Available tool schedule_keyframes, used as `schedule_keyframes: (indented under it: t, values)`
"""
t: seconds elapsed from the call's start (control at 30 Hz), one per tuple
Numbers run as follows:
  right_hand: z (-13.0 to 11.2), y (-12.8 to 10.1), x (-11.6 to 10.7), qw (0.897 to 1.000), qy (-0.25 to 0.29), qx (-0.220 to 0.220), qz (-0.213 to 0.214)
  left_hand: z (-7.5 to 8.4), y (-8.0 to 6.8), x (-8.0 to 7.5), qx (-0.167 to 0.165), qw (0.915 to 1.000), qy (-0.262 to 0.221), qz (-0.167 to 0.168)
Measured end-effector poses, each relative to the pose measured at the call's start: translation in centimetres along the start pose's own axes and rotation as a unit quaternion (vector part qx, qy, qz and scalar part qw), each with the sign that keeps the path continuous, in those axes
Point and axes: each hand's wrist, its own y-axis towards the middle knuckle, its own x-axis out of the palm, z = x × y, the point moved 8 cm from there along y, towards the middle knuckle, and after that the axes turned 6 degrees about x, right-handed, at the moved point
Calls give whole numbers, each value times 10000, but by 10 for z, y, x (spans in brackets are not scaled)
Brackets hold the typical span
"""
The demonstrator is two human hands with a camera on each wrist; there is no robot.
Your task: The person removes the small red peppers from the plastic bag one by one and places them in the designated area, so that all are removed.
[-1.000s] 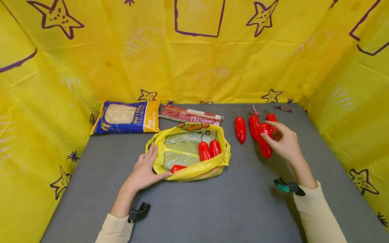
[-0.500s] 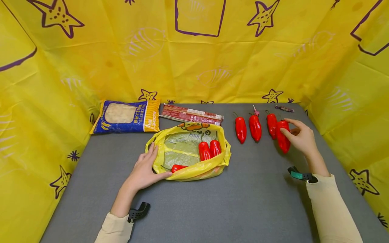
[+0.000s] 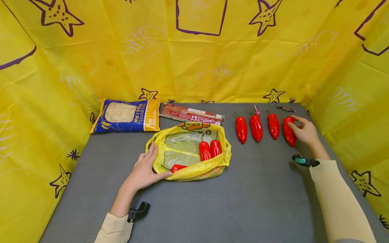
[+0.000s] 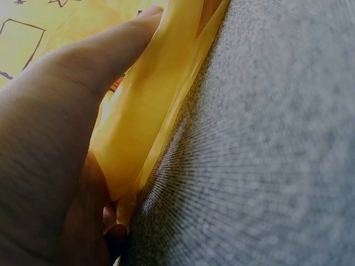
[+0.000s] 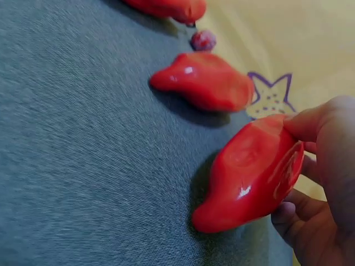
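— Moved since a second ago? Right hand carried away from the middle of the pepper row out to its far right end, glossy red plastic pepper brought along and set down on the grey felt-covered desk.

— Grip on it now? Closed round that pepper — thumb on top, fingers curled under its right side, plain in the right wrist view.

— And the rest of the row? Three more red plastic peppers lying to the left: nearest one just beside, then the next, then the leftmost. Small pink sweet on a stick just behind the middle of the row; dark wrapped sweet at the back edge.

— Left hand? Left hand unmoved — pinching the near left rim of the crumpled yellow plastic bag, thumb along the front edge. Wrist view shows the yellow film pressed against the palm.

— Inside the bag? Three red peppers: two side by side at the right, one low at the front.

— Behind it? Blue and yellow packet of flatbread at back left, long red-brown wrapped pack beside it.
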Motion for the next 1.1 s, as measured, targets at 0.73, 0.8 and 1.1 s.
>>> schedule_keyframes:
  t: [0.73,0.8,1.1]
  values:
    - [21,19,12,9951,254,737,605,1,1,1,-19,10000,28,-12]
    - [22,18,12,9948,283,771,608,0,2,1,-10,10000,31,-15]
    - [23,13,11,9962,190,674,520,0,1,0,-27,10000,27,-29]
